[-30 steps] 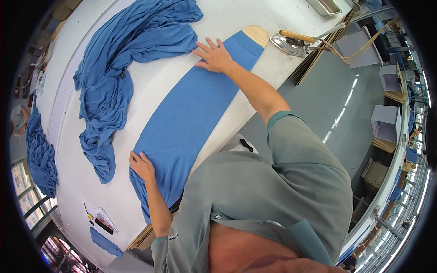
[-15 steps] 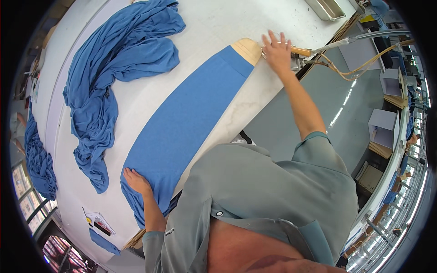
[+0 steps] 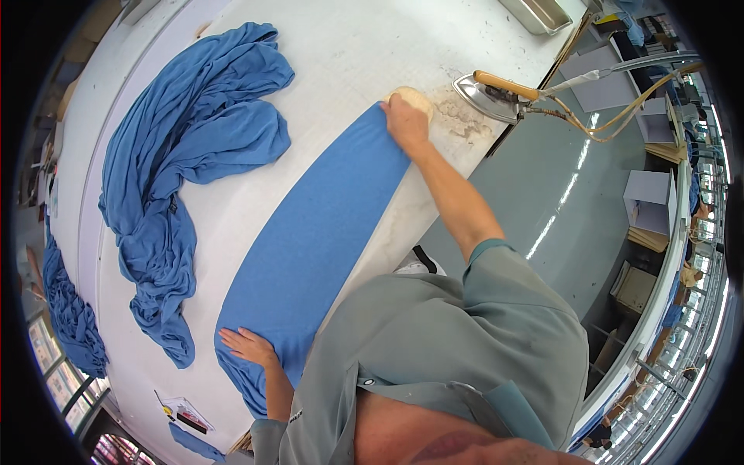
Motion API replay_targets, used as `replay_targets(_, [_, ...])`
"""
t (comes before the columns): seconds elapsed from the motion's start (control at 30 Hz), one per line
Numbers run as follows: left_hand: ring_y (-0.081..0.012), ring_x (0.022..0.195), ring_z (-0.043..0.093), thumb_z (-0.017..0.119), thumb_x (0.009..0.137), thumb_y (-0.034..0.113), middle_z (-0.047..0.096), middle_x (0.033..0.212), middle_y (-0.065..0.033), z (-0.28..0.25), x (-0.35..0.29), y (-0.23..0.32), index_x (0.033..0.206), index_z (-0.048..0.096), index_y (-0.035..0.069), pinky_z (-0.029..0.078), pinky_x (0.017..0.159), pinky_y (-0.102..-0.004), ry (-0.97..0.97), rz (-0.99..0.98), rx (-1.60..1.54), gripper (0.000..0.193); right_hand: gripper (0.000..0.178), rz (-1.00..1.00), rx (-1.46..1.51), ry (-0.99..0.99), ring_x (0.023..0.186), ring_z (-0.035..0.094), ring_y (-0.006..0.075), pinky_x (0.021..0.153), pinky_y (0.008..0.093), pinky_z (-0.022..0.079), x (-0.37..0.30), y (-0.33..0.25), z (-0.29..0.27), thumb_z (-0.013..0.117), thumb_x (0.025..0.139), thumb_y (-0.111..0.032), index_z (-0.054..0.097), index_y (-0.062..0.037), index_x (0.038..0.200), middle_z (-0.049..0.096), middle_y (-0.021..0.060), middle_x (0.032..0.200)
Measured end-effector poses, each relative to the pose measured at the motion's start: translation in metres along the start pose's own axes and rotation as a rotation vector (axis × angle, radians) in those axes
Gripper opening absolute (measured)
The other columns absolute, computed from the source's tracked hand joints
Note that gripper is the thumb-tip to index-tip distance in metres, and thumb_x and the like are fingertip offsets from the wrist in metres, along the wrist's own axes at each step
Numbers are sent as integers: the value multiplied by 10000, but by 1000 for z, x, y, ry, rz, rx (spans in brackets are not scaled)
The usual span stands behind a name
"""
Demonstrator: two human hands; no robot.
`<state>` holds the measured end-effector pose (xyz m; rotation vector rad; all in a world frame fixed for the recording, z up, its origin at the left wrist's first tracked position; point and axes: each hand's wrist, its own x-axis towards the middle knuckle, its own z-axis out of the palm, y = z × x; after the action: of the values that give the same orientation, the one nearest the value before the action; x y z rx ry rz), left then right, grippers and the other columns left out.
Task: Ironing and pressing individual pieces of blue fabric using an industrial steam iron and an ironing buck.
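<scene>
A blue knitted garment piece (image 3: 310, 225) is drawn smooth over a long flat board, whose pale wooden tip (image 3: 419, 101) shows at the far end. My right hand (image 3: 406, 124) is closed at that end, its fingers curled over the edge of the blue cloth beside the wooden tip. The exact hold of its fingertips is partly hidden. Flat on the near end of the cloth lies my left hand (image 3: 248, 346), fingers stretched out. Loose folds gather below it. An iron (image 3: 490, 94) with a wooden handle rests on the table to the right of the tip.
Rumpled blue cloth (image 3: 186, 155) lies on the white table (image 3: 341, 46) to the left, with another heap (image 3: 74, 310) farther left. A metal tray (image 3: 539, 14) sits at the far edge. The iron's hose and cable (image 3: 612, 128) run off right. Small tools (image 3: 184, 415) lie near left.
My right hand has left the iron and moved left to the far end of the blue garment piece, closing there. My left hand still lies flat on the near end.
</scene>
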<state>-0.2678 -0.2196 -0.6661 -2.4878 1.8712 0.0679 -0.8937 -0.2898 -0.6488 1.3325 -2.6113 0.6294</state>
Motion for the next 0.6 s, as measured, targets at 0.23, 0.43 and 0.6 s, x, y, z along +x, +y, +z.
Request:
replay_targets(0.23, [-324,1500,146,223,1058,356,195,1624,-102,-3,-5,-8,1561,175,73,119,1191,-525,-10,-34,22,579,313,15,55,-53,722,638,379,668,454,500,53,47,-34,553,959,-355,524,-50,897,648,165,813])
replay_targets(0.43, [-342,1495,157,226,1062,373,221,1610,-133,1,-6,-11,1552,201,56,131,1179,-553,40,1,-34,584,317,42,127,298,775,597,368,717,434,489,19,47,-17,563,952,-323,601,-15,891,636,184,851])
replay_targets(0.6, [-340,1495,159,229,1061,378,225,1609,-134,-1,-6,-2,1550,208,54,122,1182,-548,44,3,-54,587,304,210,37,68,814,569,335,736,417,483,18,43,-14,593,934,-287,647,11,915,629,182,897])
